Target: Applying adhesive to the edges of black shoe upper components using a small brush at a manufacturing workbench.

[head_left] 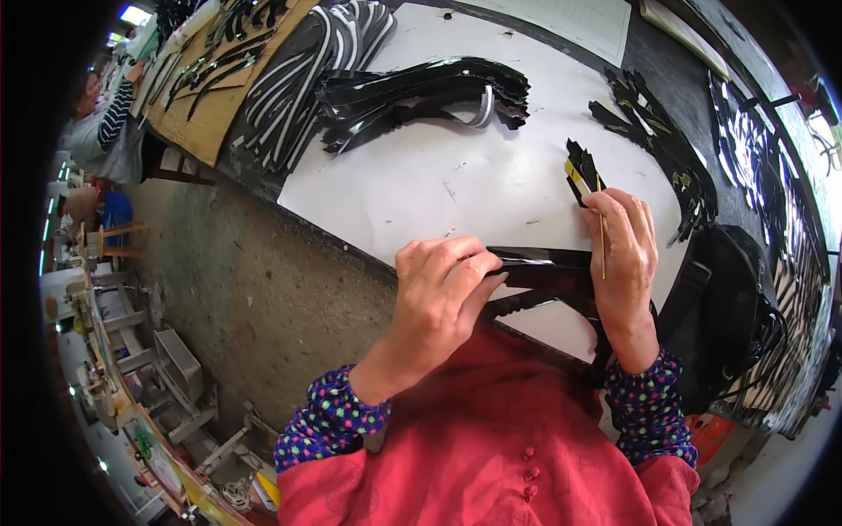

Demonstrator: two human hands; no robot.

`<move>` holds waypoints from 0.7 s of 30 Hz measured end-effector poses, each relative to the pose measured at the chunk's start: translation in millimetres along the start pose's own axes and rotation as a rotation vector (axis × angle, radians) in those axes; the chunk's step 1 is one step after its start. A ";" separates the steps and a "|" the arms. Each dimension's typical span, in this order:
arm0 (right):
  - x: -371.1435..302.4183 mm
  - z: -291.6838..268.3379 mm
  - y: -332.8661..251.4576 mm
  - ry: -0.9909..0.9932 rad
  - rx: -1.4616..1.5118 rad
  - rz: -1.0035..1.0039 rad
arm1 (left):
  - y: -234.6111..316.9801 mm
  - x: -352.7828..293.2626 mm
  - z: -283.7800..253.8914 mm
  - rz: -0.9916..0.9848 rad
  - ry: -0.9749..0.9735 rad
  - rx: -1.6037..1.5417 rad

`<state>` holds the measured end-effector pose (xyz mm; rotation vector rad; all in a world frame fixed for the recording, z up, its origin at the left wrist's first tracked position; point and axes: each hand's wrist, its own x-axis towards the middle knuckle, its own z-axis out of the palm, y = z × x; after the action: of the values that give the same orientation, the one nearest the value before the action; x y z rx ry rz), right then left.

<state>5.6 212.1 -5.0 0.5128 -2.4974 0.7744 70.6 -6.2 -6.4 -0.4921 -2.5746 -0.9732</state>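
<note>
My left hand [443, 285] is closed, its thumb and fingers pinching the left end of a glossy black strip [548, 258]. That strip runs right, passing under my right hand [624, 241]. Between the thumb and fingers of my right hand is a thin tan stick [603, 254], roughly upright. Short black pieces with a yellow patch [574, 172] lie at its fingertips; whether the fingers hold them too, I cannot tell. More black strip curves below, near the board's front edge. Under all this is a white board [421, 188].
Glossy black curved strips [421, 92] are stacked at the far side, beside a bundle of grey-and-white strips [320, 79]. Black notched strips [658, 140] lie on the right, near a black bag [724, 307]. A person in a striped sleeve [112, 123] sits far left.
</note>
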 end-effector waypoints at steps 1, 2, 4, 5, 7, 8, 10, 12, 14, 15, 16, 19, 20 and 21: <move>0.1 -0.4 0.0 0.003 0.000 0.001 | -0.1 1.0 0.2 -0.006 -0.008 -0.027; -0.2 -0.8 0.1 0.008 0.019 -0.002 | 1.2 2.9 -0.4 -0.005 -0.009 -0.026; -0.6 -1.4 0.5 0.013 0.039 -0.004 | 6.1 9.3 -2.7 0.045 -0.054 0.065; -0.7 -1.4 0.1 0.013 0.093 0.050 | 8.1 11.4 -2.8 0.046 -0.055 0.066; -0.7 -1.4 0.0 0.014 0.147 0.106 | 11.7 15.5 -1.1 0.043 -0.095 0.090; -0.3 -1.3 0.1 0.016 0.144 0.107 | 12.3 18.5 0.1 0.044 -0.096 0.092; 0.2 -1.1 0.1 0.020 0.140 0.109 | 11.6 25.0 2.4 0.053 -0.085 -0.080; -0.1 -1.8 -0.5 0.045 0.157 0.149 | 11.3 29.8 2.5 -0.002 -0.086 -0.164; -1.3 -0.8 1.0 0.058 0.161 0.172 | 11.5 34.1 2.9 -0.057 -0.087 -0.248; -1.4 -0.4 1.6 0.070 0.165 0.194 | 12.2 36.2 3.6 -0.121 -0.069 -0.309; -0.8 -0.8 2.2 0.070 0.166 0.194 | 12.6 38.4 4.8 -0.185 -0.051 -0.371; -0.4 -1.0 4.3 0.056 0.114 0.119 | 5.3 44.0 19.6 0.011 0.109 -0.204; 0.1 -0.8 4.0 0.064 0.115 0.126 | 1.2 43.4 26.1 0.010 0.110 -0.202; 0.6 -0.7 3.3 0.071 0.117 0.133 | -4.0 41.4 33.4 0.020 0.103 -0.158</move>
<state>3.8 214.9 -5.6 0.3549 -2.4494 0.9775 26.0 21.9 -14.3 -0.4943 -2.4100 -1.1695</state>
